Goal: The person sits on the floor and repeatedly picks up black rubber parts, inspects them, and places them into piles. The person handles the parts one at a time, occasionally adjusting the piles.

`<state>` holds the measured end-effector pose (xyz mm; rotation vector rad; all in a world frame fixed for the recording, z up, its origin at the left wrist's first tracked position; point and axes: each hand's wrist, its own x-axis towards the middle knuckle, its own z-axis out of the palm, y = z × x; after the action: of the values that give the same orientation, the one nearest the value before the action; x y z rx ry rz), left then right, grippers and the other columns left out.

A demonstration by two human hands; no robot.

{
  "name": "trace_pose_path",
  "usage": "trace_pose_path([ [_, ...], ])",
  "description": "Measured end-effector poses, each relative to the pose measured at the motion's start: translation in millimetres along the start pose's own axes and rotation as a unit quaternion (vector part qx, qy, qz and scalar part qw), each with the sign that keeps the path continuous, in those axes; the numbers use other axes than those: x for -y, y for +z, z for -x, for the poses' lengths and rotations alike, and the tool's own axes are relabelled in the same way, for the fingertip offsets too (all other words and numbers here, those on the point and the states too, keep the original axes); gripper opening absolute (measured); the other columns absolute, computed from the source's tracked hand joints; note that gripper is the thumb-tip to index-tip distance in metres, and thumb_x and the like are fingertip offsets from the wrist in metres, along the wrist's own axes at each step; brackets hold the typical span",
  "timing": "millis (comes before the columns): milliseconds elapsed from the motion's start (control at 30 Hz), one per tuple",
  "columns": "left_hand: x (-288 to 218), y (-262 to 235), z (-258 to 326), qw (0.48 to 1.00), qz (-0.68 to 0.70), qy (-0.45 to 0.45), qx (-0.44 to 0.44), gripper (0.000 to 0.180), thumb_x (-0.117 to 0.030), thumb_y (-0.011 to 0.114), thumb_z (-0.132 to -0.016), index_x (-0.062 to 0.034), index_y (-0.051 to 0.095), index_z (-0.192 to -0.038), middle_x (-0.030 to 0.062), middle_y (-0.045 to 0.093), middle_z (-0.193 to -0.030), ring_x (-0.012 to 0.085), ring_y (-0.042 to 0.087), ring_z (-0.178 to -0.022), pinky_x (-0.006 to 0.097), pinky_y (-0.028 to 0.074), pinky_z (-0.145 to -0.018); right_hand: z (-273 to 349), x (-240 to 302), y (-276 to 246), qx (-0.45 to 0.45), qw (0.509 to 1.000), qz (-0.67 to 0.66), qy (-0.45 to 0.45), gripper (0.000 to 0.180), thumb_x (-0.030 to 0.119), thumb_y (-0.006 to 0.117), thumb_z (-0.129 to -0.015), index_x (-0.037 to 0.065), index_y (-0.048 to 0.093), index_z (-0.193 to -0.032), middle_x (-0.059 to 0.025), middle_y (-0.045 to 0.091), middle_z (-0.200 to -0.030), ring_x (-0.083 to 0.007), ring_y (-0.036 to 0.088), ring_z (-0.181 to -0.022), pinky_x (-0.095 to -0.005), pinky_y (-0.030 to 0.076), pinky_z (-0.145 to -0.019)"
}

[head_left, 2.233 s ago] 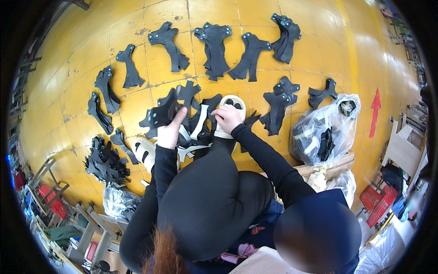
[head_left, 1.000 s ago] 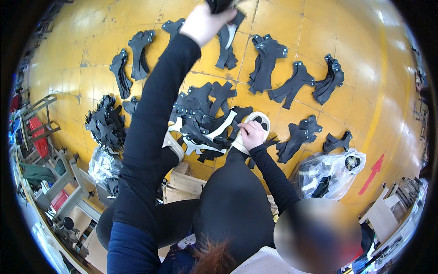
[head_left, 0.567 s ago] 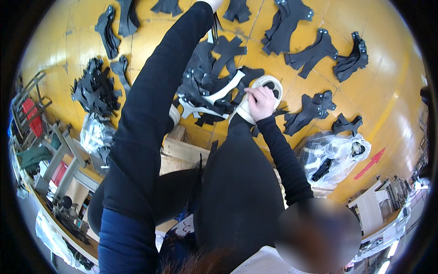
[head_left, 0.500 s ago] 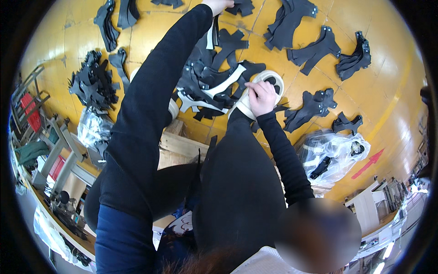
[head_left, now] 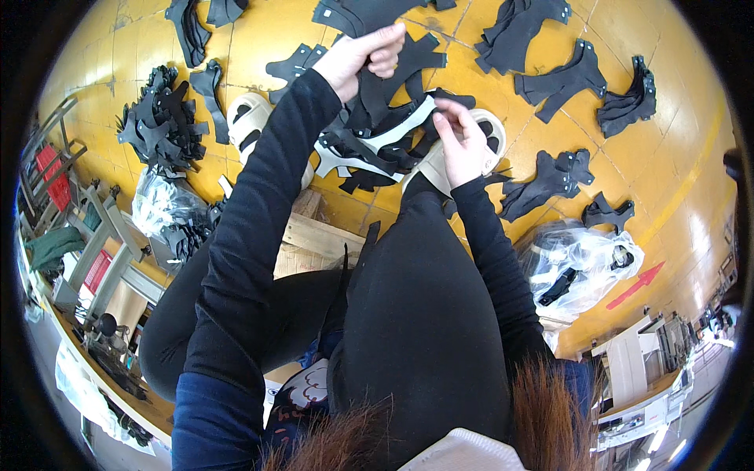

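On the yellow floor between my feet lies a loose heap of flat black cut pieces [head_left: 381,145]. Among them is a pale, white-faced strip [head_left: 402,128] with curved edges. My right hand [head_left: 463,145] is over the beige shoe on the right. Its thumb and forefinger are parted at the strip's upper end; whether they touch it I cannot tell. Above the heap's far side is my left hand [head_left: 363,61], fingers curled in and thumb stretched along them. What it holds, if anything, is hidden. Just beyond it lies a stack of black pieces [head_left: 365,16].
More black stacks lie to the right [head_left: 561,74] and far left [head_left: 187,31]. A tangled black pile [head_left: 161,122] sits at left. Clear plastic bags [head_left: 581,263] are near both sides. A beige shoe [head_left: 247,118] and a wooden pallet [head_left: 314,235] are close to my legs.
My left hand has come back toward me from the far edge, and the white-faced strip that hung below it is gone from there. My right hand has moved up to the pale strip's end.
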<state>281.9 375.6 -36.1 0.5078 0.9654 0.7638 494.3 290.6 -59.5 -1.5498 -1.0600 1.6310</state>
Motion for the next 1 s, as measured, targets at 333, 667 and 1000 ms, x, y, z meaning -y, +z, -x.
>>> trace_pose_path([
  [333, 17.8, 13.3, -7.2, 0.996, -0.069, -0.005, -0.051, 0.051, -0.047, 0.046, -0.099, -0.0143, 0.034, -0.062, -0.005, 0.025, -0.056, 0.0079, 0.029, -0.055, 0.025, 0.029, -0.061, -30.7, 24.0, 47.9, 0.106, 0.988, -0.106, 0.042, 0.04, 0.018, 0.063, -0.091, -0.002, 0.054, -0.124, -0.0106, 0.064, -0.107, -0.0127, 0.058, -0.1, -0.0272, 0.046, -0.087],
  [667, 11.2, 7.2, 10.8, 0.947, -0.218, -0.143, -0.186, 0.055, -0.043, 0.063, -0.089, 0.0026, 0.058, -0.119, 0.0133, 0.062, -0.109, 0.0162, 0.057, -0.102, 0.028, 0.045, -0.087, -44.8, 29.3, 39.7, 0.14, 0.984, -0.06, 0.096, 0.019, 0.007, 0.067, -0.084, -0.002, 0.066, -0.101, 0.0018, 0.064, -0.081, -0.0034, 0.056, -0.075, -0.0191, 0.044, -0.068],
  [1000, 0.3, 8.1, 33.7, 0.953, -0.044, 0.063, -0.294, 0.044, -0.012, 0.061, -0.09, 0.0039, 0.05, -0.129, 0.0115, 0.061, -0.119, 0.0169, 0.057, -0.111, 0.026, 0.041, -0.098, -99.1, 63.9, 82.0, 0.117, 0.981, 0.058, -0.142, 0.022, 0.016, 0.065, -0.083, 0.001, 0.067, -0.099, -0.0085, 0.065, -0.072, -0.0136, 0.058, -0.064, -0.0293, 0.048, -0.063],
])
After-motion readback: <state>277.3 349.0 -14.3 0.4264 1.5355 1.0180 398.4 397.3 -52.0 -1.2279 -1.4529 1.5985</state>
